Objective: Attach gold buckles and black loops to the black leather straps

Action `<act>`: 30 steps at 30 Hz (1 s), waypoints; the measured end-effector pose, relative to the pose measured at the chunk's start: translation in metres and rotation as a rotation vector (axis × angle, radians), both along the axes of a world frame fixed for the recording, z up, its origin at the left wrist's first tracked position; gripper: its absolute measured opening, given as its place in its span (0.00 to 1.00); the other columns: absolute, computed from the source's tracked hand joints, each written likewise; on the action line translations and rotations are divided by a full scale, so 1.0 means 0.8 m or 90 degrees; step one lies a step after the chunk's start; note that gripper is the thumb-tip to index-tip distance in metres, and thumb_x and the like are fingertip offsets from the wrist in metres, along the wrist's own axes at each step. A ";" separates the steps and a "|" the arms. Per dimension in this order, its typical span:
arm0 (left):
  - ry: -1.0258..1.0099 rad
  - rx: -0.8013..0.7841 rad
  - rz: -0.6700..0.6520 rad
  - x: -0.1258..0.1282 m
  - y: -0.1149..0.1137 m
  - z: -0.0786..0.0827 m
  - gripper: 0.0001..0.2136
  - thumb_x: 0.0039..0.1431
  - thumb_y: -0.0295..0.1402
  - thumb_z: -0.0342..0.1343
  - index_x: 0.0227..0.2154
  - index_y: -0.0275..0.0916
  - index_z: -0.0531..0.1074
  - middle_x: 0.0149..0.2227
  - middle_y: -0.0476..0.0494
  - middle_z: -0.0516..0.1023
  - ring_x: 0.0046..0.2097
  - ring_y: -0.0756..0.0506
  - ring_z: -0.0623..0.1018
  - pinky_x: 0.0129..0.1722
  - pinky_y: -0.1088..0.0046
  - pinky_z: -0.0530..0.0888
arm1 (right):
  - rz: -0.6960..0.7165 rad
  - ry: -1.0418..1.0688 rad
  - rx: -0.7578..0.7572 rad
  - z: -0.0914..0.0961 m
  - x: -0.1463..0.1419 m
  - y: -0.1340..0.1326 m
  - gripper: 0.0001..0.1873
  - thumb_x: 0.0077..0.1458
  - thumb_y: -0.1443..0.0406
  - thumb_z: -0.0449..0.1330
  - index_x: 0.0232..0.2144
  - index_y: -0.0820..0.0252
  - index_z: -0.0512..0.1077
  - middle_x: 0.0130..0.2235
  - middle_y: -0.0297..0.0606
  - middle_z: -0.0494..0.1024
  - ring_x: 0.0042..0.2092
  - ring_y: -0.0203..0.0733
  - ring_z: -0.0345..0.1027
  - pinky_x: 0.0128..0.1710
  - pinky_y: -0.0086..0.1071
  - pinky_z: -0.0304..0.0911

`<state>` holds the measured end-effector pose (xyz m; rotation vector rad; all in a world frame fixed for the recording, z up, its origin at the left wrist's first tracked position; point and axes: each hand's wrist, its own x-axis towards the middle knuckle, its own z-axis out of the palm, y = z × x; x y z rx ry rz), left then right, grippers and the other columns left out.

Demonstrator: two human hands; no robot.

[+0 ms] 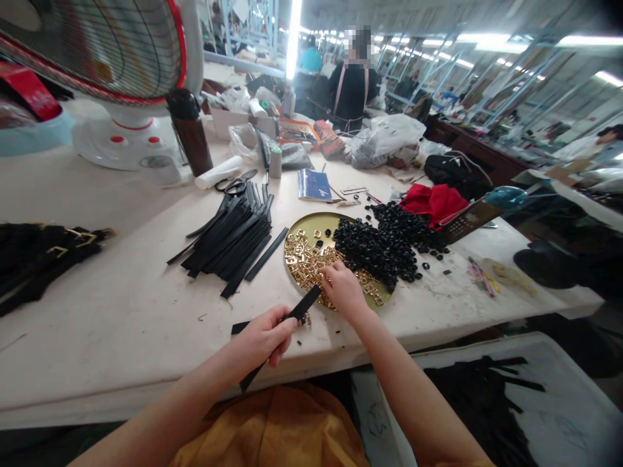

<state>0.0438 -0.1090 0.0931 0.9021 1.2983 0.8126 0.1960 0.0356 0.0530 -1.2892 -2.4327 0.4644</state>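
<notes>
My left hand is closed around a black strap, near the front edge of the table. The strap's free end points up and right toward a round gold tray. Over that tray my right hand reaches into loose gold buckles, its fingertips pinched together; whether a buckle is between them is hidden. Small black plastic pieces are heaped on the tray's right side and spill onto the table. To the left lies a pile of cut black straps.
Scissors, a brown bottle and a white fan stand or lie behind the straps. A blue booklet is beyond the tray, red cloth to its right. Below the table edge, a white bin holds black straps.
</notes>
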 end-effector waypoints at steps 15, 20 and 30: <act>0.043 0.086 0.072 -0.002 0.014 -0.004 0.12 0.53 0.42 0.49 0.30 0.37 0.61 0.21 0.56 0.64 0.16 0.58 0.60 0.13 0.83 0.57 | -0.085 0.613 -0.659 0.017 -0.016 -0.085 0.15 0.42 0.59 0.63 0.31 0.60 0.65 0.27 0.30 0.71 0.26 0.32 0.64 0.30 0.31 0.61; 0.076 0.050 0.031 -0.005 0.011 -0.003 0.10 0.53 0.40 0.49 0.28 0.37 0.61 0.16 0.58 0.60 0.15 0.57 0.59 0.12 0.83 0.56 | -0.022 0.610 -0.661 0.018 -0.021 -0.117 0.23 0.41 0.63 0.64 0.43 0.57 0.65 0.25 0.27 0.69 0.26 0.32 0.64 0.28 0.28 0.59; -0.166 -0.064 0.034 -0.013 -0.005 -0.002 0.11 0.57 0.38 0.43 0.34 0.36 0.63 0.23 0.53 0.66 0.16 0.58 0.61 0.14 0.84 0.57 | -0.134 0.754 -0.752 0.007 -0.011 -0.118 0.17 0.40 0.66 0.66 0.37 0.57 0.73 0.28 0.29 0.74 0.27 0.29 0.65 0.30 0.26 0.64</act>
